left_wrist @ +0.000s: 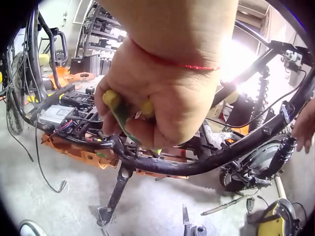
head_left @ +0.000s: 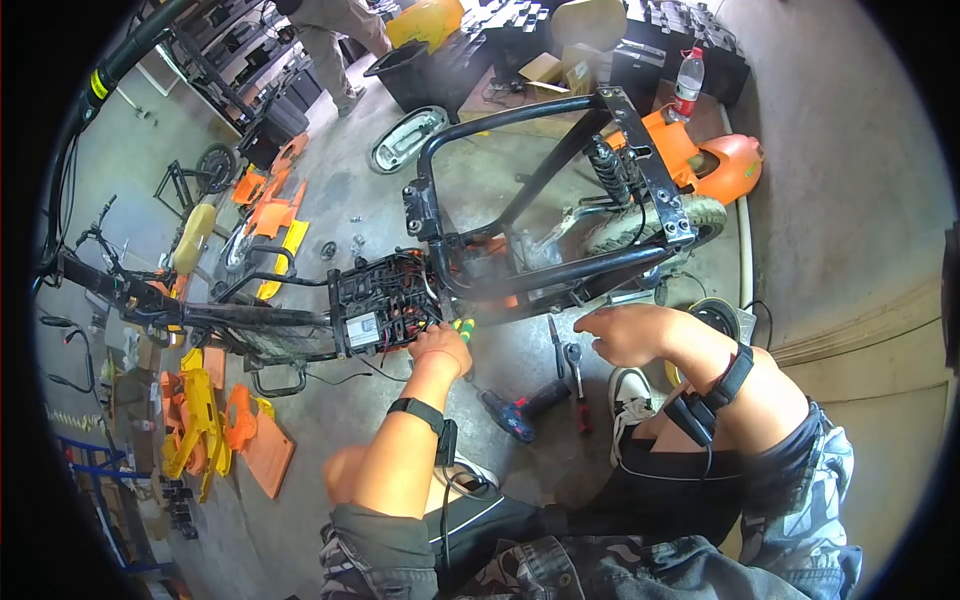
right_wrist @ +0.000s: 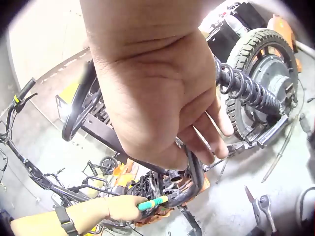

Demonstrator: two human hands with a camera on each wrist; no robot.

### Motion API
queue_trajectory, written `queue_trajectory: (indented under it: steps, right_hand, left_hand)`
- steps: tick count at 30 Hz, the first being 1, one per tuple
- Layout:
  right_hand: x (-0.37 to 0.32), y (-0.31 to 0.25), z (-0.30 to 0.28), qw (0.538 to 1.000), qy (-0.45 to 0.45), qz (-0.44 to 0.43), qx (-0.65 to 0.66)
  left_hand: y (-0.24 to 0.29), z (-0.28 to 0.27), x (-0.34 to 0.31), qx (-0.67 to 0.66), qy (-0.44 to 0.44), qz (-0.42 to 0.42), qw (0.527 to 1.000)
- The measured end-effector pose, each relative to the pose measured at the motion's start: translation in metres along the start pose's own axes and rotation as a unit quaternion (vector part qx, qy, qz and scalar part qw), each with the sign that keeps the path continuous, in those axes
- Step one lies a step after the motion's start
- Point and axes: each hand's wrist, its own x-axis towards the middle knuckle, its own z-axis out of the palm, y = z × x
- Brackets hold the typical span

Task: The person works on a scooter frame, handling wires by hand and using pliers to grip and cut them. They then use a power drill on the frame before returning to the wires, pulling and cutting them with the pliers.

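Observation:
My left hand [head_left: 440,350] grips pliers [left_wrist: 118,110] with green and yellow handles, beside the wiring bay of a stripped scooter frame [head_left: 560,278]. The working end of the pliers is hidden behind the hand in the left wrist view. Close to the hand, a silver control box [head_left: 363,330] sits among black cables [head_left: 385,285] in the bay. Off to the right, my right hand [head_left: 625,335] hovers in front of the frame's rear part, its fingers loosely extended and holding nothing. A coil-spring shock absorber [right_wrist: 253,93] and the rear wheel [right_wrist: 241,54] show beyond it.
On the floor by my feet lie a cordless drill [head_left: 510,415], a ratchet wrench [head_left: 577,375] and a pointed-blade tool [head_left: 556,345]. Orange and yellow body panels [head_left: 200,420] are spread at the left. A bottle [head_left: 688,85] stands at the back; another person [head_left: 330,45] is behind.

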Motion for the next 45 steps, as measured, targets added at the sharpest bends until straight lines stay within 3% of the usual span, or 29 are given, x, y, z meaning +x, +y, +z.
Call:
queue_trajectory:
  steps: [3,5,14,25,28,31,35,37,40,45]
  right_hand:
    - [0.000,0.006,0.004,0.998,0.049,-0.035,0.001]
    - [-0.002,0.003,0.001,1.000,0.012,-0.001,-0.006]
    - [-0.011,-0.001,-0.004,1.000,0.000,0.014,-0.002]
    - [-0.013,0.011,0.005,0.999,0.048,-0.007,0.001]
    - [-0.016,0.011,0.007,0.999,0.052,-0.005,-0.003]
    - [-0.016,0.012,0.008,0.998,0.056,-0.007,-0.010]
    - [-0.015,0.011,0.009,0.998,0.059,-0.010,-0.019]
    - [-0.013,0.011,0.011,0.998,0.061,-0.016,-0.018]
    - [-0.010,0.013,0.015,0.997,0.066,-0.024,-0.018]
    - [-0.011,0.009,0.009,0.998,0.059,-0.018,-0.023]
  left_hand:
    - [0.004,-0.001,0.004,-0.003,0.000,0.000,1.000]
    - [0.008,-0.001,0.006,0.002,-0.006,-0.009,1.000]
    - [0.019,0.012,0.017,0.076,0.014,-0.037,0.996]
    - [0.015,0.001,0.027,-0.013,-0.062,-0.039,0.997]
    - [0.018,0.005,0.027,0.000,-0.046,0.001,0.999]
    - [0.017,0.026,0.036,0.011,0.010,-0.015,1.000]
    - [0.016,0.025,0.034,0.016,0.017,-0.020,1.000]
    - [0.014,0.027,0.041,0.013,-0.032,0.004,0.999]
    - [0.010,0.043,0.059,0.013,-0.039,-0.009,0.999]
    - [0.012,0.009,0.028,0.001,-0.035,-0.001,0.999]
